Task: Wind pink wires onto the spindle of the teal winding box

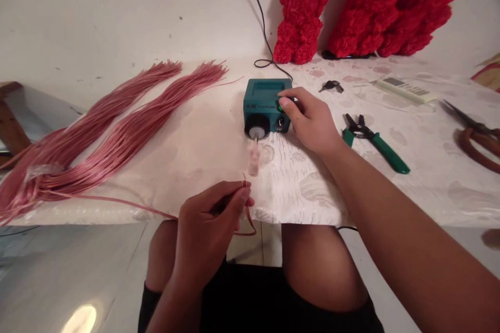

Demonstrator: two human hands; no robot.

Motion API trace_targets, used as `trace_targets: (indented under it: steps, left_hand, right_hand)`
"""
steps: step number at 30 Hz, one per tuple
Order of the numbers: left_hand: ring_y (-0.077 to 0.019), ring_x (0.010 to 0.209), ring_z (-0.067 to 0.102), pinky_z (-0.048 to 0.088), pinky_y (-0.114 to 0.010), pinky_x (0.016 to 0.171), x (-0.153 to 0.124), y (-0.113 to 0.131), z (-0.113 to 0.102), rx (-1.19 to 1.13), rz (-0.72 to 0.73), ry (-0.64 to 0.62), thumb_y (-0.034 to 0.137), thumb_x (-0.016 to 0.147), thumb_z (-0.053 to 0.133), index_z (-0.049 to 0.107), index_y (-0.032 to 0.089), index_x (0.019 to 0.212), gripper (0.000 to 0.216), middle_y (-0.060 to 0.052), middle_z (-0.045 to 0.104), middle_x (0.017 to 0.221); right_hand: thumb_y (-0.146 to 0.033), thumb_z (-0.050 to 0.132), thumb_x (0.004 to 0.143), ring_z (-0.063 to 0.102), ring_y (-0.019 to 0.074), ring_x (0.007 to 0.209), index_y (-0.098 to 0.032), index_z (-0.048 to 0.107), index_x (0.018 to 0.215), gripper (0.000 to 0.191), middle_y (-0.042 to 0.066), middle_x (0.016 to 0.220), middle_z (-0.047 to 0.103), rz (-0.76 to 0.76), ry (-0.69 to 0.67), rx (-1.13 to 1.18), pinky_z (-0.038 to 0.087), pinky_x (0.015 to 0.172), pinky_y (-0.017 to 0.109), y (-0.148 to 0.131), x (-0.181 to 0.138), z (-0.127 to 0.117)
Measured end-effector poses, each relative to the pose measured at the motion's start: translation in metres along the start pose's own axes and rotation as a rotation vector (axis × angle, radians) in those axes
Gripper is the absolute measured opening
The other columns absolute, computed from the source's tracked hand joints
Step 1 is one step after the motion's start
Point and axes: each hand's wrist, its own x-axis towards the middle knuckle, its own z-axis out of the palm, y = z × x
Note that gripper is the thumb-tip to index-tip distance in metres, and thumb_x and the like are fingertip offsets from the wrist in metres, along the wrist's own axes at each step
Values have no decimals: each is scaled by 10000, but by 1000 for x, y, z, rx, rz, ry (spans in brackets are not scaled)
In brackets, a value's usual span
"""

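My left hand pinches a pinkish-red wire near its end, just above the table's front edge. A thin bare tip sticks up past the fingers. The wire bends in a loop below the hand. My right hand is on the right front corner of a small teal electric machine, thumb at its green button and index finger on the top edge. From the machine's black round front a shaft holds a pale, blurred attachment, pointing toward me. The wire tip is slightly apart from this attachment.
Two long bundles of pinkish-red wire lie at the left. On the right are green-handled wire strippers, keys, a calculator-like device and scissors. Red artificial flowers stand against the wall. A black cord runs to the machine.
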Motion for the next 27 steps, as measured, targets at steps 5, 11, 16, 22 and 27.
trace_targets:
  steps: [5,11,16,22,27]
  left_hand:
    - [-76,582,591,467,-148,542,2,-2,-5,102,93,-156,250,934,585,709,211,843,158,55,645,644]
    - [-82,546,535,410,-148,477,4,-3,-5,145,88,-198,274,961,536,653,202,811,203,56,572,616]
    - [-81,545,531,408,-153,492,4,-3,-3,178,86,-167,267,960,540,666,206,840,184,58,578,615]
    - [-78,541,533,409,-142,485,4,-4,-3,178,88,-150,271,957,550,670,210,833,183,60,589,611]
    - [-74,542,538,417,-139,493,4,-4,-3,172,94,-140,269,952,559,673,212,840,170,63,594,615]
  right_hand:
    - [-484,546,989,599,163,676,-226,706,1087,319,-2,749,645,11,-1,5,465,700,304,0,0,-1]
    - [-496,539,987,587,162,670,-232,704,1096,330,-5,732,623,16,-8,-7,463,701,308,0,0,-1]
    - [-512,530,989,590,162,678,-231,700,1106,349,-3,740,627,13,-10,-6,467,706,309,1,0,-1]
    - [-497,537,988,603,166,684,-229,703,1117,341,-2,742,636,25,-13,4,471,709,311,0,-1,-1]
    - [-495,532,992,617,167,702,-223,703,1123,347,0,758,644,19,-14,14,472,725,315,0,-1,-1]
